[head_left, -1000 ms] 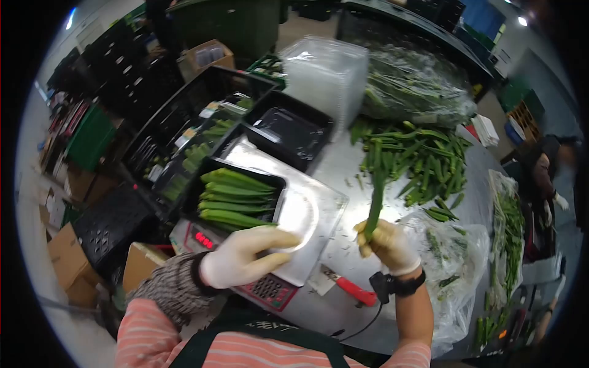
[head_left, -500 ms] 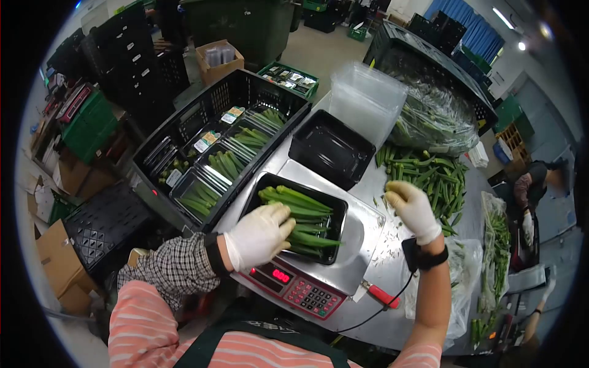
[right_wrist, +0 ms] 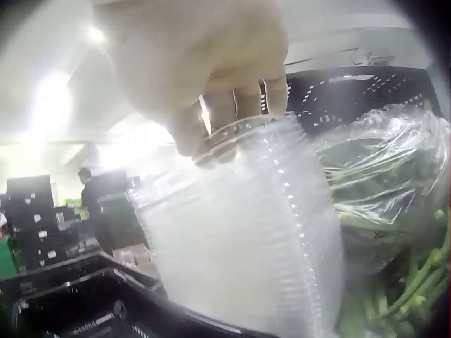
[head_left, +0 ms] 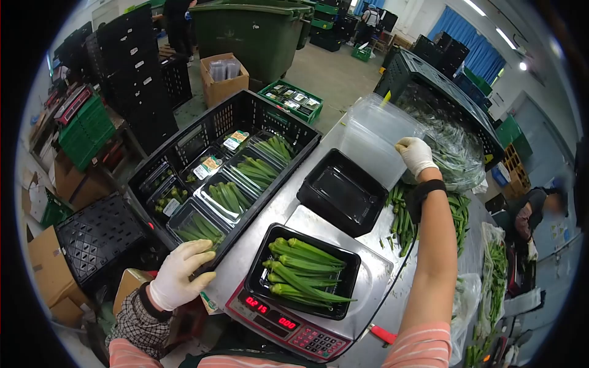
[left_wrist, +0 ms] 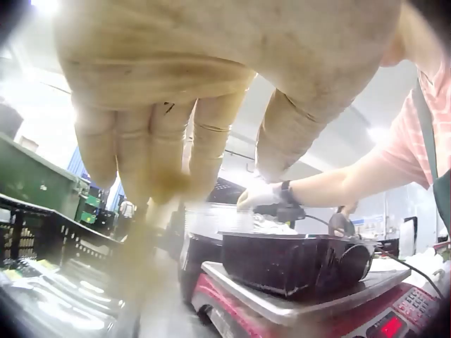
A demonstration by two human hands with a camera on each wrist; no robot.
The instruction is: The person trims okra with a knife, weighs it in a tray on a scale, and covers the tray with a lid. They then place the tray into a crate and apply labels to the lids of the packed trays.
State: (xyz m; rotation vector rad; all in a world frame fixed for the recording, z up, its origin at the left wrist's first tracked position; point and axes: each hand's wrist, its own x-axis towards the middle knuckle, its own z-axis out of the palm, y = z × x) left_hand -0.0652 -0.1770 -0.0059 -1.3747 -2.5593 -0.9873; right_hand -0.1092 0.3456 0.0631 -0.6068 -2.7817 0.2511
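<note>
My gloved right hand [head_left: 417, 153] is at the top edge of a stack of clear plastic lids [right_wrist: 232, 232]; its fingertips and thumb pinch the rim of the top one. My gloved left hand [head_left: 181, 276] hovers with spread fingers by the near corner of a black crate [head_left: 245, 110], holding nothing. Between the hands, okra pods [head_left: 307, 264] lie side by side in a black tray [head_left: 348, 273], one pod poking over its edge. That tray sits on a red scale [head_left: 294, 334] whose display reads 0.215.
Another black tray [head_left: 343, 190], with no okra in it, stands behind the scale. Packed okra trays fill the crate. Loose okra [head_left: 460, 224] and a plastic bag of okra [head_left: 454, 156] lie right. A red-handled knife [head_left: 383, 334] is by the scale. A person [head_left: 531, 208] works at right.
My left hand has left the okra tray and moved left to the crate. My right hand let go of an okra pod, then reached up to the lids. The scale display changed to 0.215.
</note>
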